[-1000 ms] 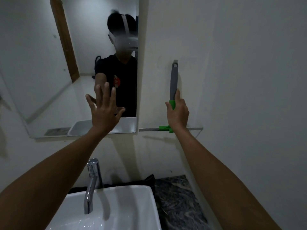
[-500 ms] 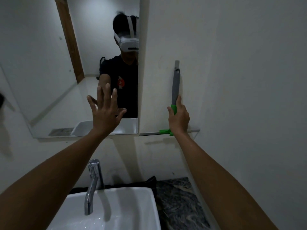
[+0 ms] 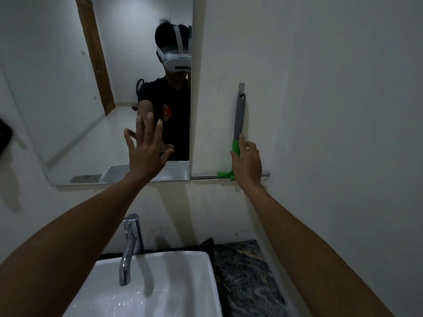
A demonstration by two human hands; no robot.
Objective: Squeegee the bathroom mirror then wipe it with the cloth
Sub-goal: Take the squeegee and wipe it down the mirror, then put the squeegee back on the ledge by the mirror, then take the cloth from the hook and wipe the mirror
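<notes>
Head view, right hand (image 3: 247, 160) gripping squeegee (image 3: 238, 124)

Dim, flat light fills the bathroom, leaving the white wall (image 3: 332, 110) grey and darkening toward the frame's right edge and corners. Soft shadows fall left of and below the mirror (image 3: 68, 88), and behind the tap (image 3: 130, 248) onto the basin (image 3: 183, 282), whose wet floor catches small glints. The wide-angle lens bows the mirror's edges and stretches both forearms, while a dark shape at far left is blurred.
</notes>
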